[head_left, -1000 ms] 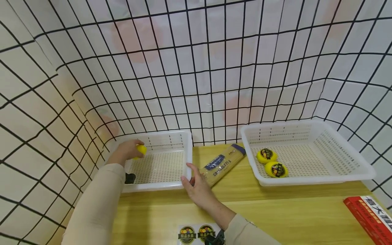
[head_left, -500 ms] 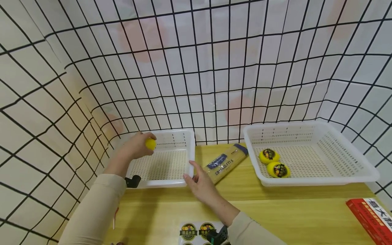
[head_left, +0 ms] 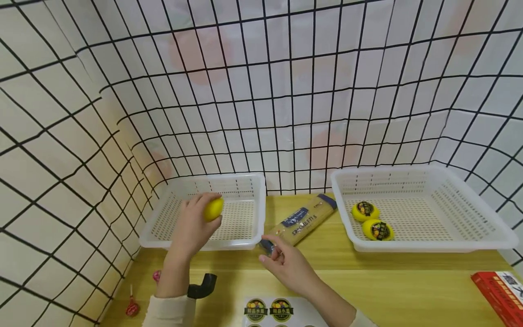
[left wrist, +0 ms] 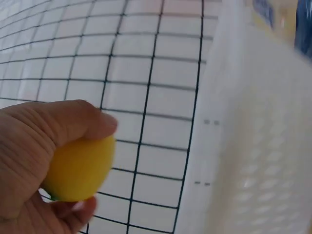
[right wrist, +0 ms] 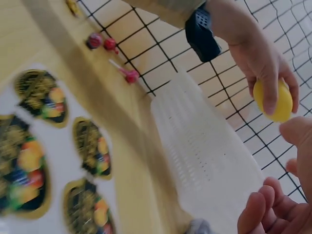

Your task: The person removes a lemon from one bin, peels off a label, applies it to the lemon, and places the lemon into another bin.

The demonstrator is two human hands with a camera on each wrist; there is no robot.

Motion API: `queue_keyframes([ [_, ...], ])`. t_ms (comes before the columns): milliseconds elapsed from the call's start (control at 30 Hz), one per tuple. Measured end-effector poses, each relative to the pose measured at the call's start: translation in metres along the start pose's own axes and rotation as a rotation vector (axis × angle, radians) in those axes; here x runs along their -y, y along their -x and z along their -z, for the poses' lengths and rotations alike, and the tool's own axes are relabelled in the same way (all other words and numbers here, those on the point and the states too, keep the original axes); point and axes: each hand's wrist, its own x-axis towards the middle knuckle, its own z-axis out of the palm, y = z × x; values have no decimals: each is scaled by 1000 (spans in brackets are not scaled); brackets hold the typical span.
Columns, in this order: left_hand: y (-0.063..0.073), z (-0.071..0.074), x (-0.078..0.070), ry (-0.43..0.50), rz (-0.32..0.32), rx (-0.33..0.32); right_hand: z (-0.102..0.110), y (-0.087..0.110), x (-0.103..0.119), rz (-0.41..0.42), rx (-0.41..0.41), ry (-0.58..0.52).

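My left hand point(head_left: 192, 229) grips a plain yellow lemon point(head_left: 214, 209) between thumb and fingers, held up over the front of the left white basket point(head_left: 245, 245). In the left wrist view a green tip shows at one end of the lemon point(left wrist: 80, 170). My right hand point(head_left: 292, 268) has its fingers loosely bent and holds nothing; its fingertips are near that basket's front right corner. Two lemons with round black labels point(head_left: 365, 211) lie in the right white basket point(head_left: 408, 245). A sheet of round fruit stickers point(head_left: 282, 309) lies at the table's front.
Between the baskets lies a pack of spaghetti point(head_left: 304, 221). A red box point(head_left: 492, 290) is at the right edge of the table. Wrapped lollipops point(head_left: 132, 308) lie at the left, by my left forearm. Grid-patterned cloth point(head_left: 302, 113) encloses the back and sides.
My left hand has brought the lemon up and towards me, rightward from the left basket's far side. My right hand has come away from that basket's rim.
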Motion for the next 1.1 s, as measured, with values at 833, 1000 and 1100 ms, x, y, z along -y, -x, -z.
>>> queue_keyframes([
  [833, 96, -114, -78, 485, -36, 580, 58, 104, -81, -34, 305, -89],
  [1000, 81, -143, -97, 362, -136, 548, 55, 103, -77, -74, 308, -72],
  [1100, 74, -160, -103, 190, -224, 493, 52, 101, -74, -58, 323, -65],
])
